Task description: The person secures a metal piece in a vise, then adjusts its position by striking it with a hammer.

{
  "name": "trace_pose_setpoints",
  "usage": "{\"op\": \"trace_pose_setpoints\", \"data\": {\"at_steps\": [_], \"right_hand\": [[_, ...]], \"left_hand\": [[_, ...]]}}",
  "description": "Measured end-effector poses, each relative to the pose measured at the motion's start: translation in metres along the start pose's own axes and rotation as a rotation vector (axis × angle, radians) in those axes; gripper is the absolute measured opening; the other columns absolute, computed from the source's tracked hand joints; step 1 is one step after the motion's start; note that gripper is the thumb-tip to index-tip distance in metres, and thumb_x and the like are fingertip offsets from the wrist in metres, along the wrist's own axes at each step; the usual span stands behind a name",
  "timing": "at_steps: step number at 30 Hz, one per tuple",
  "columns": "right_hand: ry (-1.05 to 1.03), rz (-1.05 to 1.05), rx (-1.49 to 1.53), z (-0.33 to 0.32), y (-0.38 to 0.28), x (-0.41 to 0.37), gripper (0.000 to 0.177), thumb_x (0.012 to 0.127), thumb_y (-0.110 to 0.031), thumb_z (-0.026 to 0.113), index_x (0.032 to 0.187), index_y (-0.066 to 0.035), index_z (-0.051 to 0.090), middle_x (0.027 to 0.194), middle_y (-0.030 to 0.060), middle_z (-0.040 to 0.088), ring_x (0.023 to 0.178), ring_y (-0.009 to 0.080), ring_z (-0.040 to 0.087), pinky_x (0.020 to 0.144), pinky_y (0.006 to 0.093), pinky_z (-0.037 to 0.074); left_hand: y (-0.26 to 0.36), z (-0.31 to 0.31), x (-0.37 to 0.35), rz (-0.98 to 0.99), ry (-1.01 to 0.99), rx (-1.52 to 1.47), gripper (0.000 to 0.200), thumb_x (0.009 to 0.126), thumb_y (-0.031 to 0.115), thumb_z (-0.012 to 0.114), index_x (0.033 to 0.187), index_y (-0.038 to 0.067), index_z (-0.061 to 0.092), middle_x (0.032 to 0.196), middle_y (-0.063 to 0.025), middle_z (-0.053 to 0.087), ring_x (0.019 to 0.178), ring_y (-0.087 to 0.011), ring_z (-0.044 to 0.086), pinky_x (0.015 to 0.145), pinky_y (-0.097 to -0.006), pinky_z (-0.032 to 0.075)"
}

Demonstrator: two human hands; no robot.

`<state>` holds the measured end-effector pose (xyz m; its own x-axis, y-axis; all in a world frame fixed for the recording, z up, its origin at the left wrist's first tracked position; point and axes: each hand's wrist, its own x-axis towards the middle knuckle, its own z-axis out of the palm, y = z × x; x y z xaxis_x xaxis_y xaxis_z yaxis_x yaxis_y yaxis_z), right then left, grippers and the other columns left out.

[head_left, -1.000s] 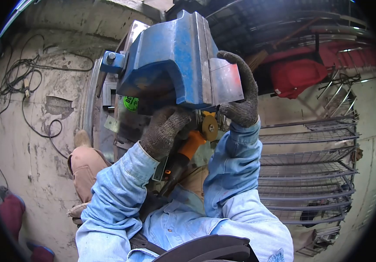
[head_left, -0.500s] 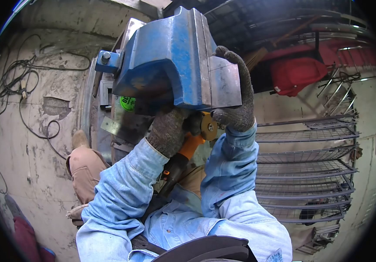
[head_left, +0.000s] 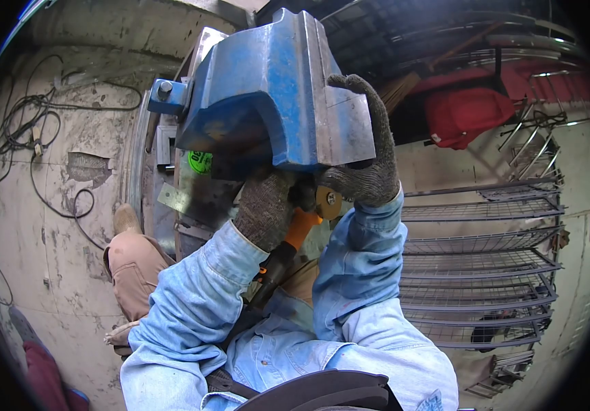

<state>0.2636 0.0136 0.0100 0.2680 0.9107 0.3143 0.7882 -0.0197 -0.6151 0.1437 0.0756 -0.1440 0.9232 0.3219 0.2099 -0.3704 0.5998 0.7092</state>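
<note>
Probably stiff and fairly slick, the metal plate (head_left: 351, 130) sits at upper centre, against the blue vise (head_left: 250, 75); its outer edges look best to hold. My right hand (head_left: 382, 161) half-curls around them; my left hand's (head_left: 264, 211) grip, beneath the vise, I cannot tell.

A black cable (head_left: 37, 103) lies in loose loops on the pale, stained floor (head_left: 90, 274) at left. A dark, rough patch (head_left: 90, 168) marks the floor beside it. A maroon trouser leg (head_left: 43, 370) of another person shows at lower left. At right, grey wire racks (head_left: 476, 264) stand in a row. A red cloth (head_left: 466, 118) hangs beyond them, near shiny metal tubes (head_left: 532, 151).
</note>
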Motion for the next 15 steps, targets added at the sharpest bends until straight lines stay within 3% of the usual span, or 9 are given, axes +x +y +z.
{"op": "trace_pose_setpoints", "data": {"at_steps": [1,3,5,7,15], "right_hand": [[0.023,0.049,0.042,0.001,0.0,-0.001,0.117,0.059,-0.036,0.096,0.15,-0.003,0.03,0.147,0.0173,0.045,0.137,0.0317,0.044,0.114,0.0469,0.039],[0.03,0.028,0.028,0.001,0.0,-0.001,0.119,0.059,-0.035,0.096,0.151,-0.002,0.029,0.147,0.0184,0.045,0.138,0.0323,0.043,0.114,0.0471,0.039],[0.037,0.008,0.014,0.005,-0.004,-0.001,0.122,0.058,-0.035,0.097,0.152,-0.002,0.027,0.148,0.0195,0.044,0.138,0.0329,0.043,0.114,0.0474,0.038],[0.155,0.163,0.443,0.01,-0.016,0.0,0.123,0.057,-0.035,0.097,0.152,0.0,0.027,0.149,0.0227,0.042,0.14,0.034,0.041,0.116,0.0475,0.036],[0.146,0.099,0.369,0.005,-0.007,0.003,0.118,0.06,-0.041,0.094,0.15,0.002,0.033,0.148,0.0237,0.044,0.14,0.034,0.042,0.117,0.0466,0.033]], "left_hand": [[0.0,0.001,-0.001,0.0,0.001,-0.001,0.03,0.102,0.025,0.053,0.116,-0.001,0.055,0.099,-0.0156,0.062,0.075,-0.0243,0.063,0.068,-0.0402,0.053],[0.011,0.006,-0.003,-0.206,0.093,-0.592,0.029,0.101,0.025,0.054,0.114,0.0,0.057,0.097,-0.015,0.062,0.074,-0.0237,0.063,0.066,-0.0402,0.053],[0.012,0.007,-0.002,-0.206,0.094,-0.59,0.029,0.101,0.026,0.055,0.114,0.0,0.057,0.094,-0.0141,0.063,0.074,-0.0235,0.063,0.065,-0.0399,0.052],[0.013,0.009,-0.002,-0.206,0.095,-0.589,0.03,0.1,0.027,0.057,0.114,0.001,0.058,0.092,-0.0131,0.064,0.073,-0.0232,0.063,0.064,-0.0396,0.052],[0.02,0.012,-0.001,-0.204,0.142,-0.589,0.027,0.099,0.028,0.06,0.109,0.002,0.062,0.084,-0.0107,0.065,0.071,-0.0226,0.062,0.062,-0.0378,0.051]]}}
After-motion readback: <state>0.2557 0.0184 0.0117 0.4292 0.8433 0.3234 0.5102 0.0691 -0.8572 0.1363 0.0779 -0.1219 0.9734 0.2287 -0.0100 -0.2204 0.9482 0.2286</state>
